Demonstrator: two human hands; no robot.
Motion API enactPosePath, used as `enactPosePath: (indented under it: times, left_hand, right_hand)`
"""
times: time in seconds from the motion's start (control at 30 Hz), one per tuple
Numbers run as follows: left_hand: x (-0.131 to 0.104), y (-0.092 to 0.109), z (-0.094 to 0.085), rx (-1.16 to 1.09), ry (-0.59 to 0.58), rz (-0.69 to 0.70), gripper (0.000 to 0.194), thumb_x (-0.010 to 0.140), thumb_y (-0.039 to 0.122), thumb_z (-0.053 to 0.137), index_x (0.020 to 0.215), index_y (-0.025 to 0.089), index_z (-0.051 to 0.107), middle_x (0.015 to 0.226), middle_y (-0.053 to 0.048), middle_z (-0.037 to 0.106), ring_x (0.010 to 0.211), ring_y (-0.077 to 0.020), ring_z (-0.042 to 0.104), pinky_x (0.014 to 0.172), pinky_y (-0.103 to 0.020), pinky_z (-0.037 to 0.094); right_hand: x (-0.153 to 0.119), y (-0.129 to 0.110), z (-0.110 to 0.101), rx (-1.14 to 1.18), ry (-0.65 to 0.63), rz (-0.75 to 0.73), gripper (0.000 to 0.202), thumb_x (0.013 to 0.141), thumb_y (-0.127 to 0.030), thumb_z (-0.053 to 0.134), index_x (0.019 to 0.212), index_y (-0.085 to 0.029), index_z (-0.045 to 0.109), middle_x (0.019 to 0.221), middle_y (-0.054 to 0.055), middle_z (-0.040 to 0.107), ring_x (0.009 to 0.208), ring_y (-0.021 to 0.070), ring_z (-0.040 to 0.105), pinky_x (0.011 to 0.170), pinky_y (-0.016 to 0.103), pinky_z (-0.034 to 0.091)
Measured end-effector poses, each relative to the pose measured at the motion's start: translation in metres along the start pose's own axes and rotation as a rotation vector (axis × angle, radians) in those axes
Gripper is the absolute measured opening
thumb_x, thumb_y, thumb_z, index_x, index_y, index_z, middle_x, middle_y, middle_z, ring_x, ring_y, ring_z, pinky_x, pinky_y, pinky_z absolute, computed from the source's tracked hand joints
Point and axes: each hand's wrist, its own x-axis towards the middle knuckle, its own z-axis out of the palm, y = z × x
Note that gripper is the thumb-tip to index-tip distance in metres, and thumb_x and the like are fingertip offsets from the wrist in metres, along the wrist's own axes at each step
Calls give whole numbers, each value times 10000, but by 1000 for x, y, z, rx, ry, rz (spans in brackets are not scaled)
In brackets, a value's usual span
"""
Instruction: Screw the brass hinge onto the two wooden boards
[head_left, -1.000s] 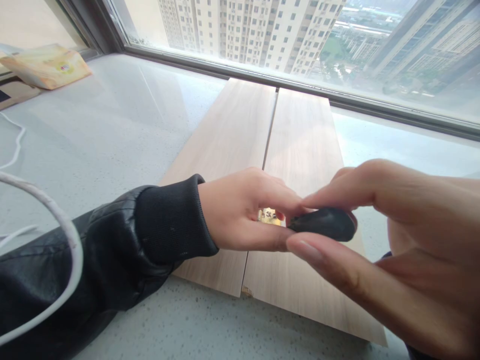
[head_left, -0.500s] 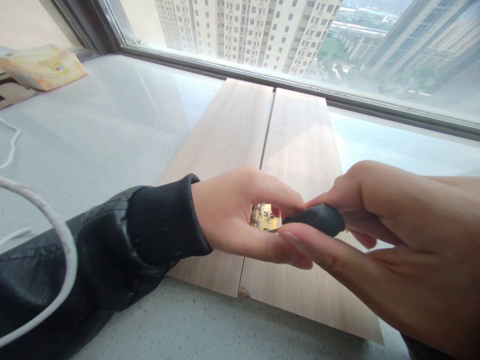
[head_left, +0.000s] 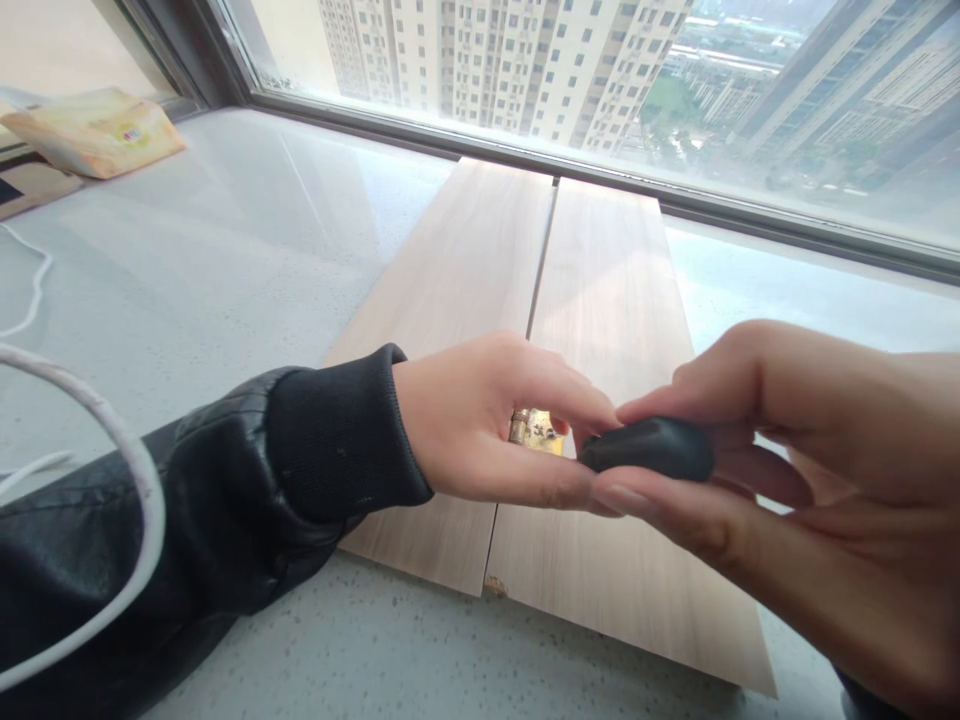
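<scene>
A brass-coloured hinge lies across the gap between two pale wooden boards, partly hidden behind my fingers. My right hand pinches the black handle of a screwdriver between thumb and fingers, just right of the hinge. Around the handle's front end, my left hand curls its thumb and fingers, reaching over the boards from the left. The screwdriver's tip and what it touches are hidden.
The boards rest on a speckled white sill by a window. A tissue pack is at the far left. A white cable loops in front of my left sleeve. One board has a chipped corner.
The screwdriver handle and my right hand have shifted slightly right and turned. My left thumb has moved up nearer the handle. The whole view has drifted a little.
</scene>
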Motion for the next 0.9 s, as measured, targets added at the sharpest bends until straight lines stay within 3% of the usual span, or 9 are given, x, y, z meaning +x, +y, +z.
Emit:
enactPosePath:
  times: [0.13,0.3,0.4,0.57,0.67,0.8,0.9]
  left_hand:
    - [-1,-1,2,30,49,0,71,763,189,677,763,118,676,812,-78,691,806,-185,637,736,-272,528]
    - [-1,-2,-1,-1,8,-16,113,821,224,623,830,135,692,876,-83,709,831,-189,653,765,-280,539]
    - [-1,-2,-1,-85,12,28,108,821,145,611,875,159,704,877,-52,720,854,-172,665,789,-256,539]
    - [0,-3,0,-147,-21,51,160,785,74,615,879,163,709,1001,-56,723,964,-182,660,843,-254,538]
    - [1,-3,0,-148,-77,32,145,786,92,608,867,163,707,1048,-59,712,999,-182,650,840,-243,538]
    - [0,-3,2,-69,-45,5,112,805,173,598,823,119,696,838,-78,713,827,-181,656,758,-269,537]
    - [-2,-5,4,-28,-2,4,155,796,245,622,738,110,671,700,-63,666,699,-160,614,697,-275,521]
  right_hand:
    - [1,0,9,-140,133,-13,269,695,-368,758,619,-197,565,421,-74,335,351,57,264,339,266,184]
    - [6,-12,7,-100,121,-35,196,722,-307,753,698,-185,601,487,-63,452,387,55,364,352,251,246]
    - [9,-18,5,-9,85,-43,158,706,-199,766,801,-195,640,528,-60,512,433,55,416,389,226,310]
    - [15,-29,1,86,-12,-64,328,638,57,697,820,-209,637,584,-62,551,491,51,464,469,182,381]
    - [18,-34,-5,120,-111,-98,238,698,-11,671,799,-223,637,621,-47,567,511,74,466,466,200,386]
    - [15,-31,-9,126,-65,-168,97,827,-170,614,760,-240,624,602,-48,541,468,74,425,438,211,346]
    - [7,-16,-2,80,-10,-195,137,752,-177,725,811,-242,620,576,-69,489,442,56,371,389,199,283]
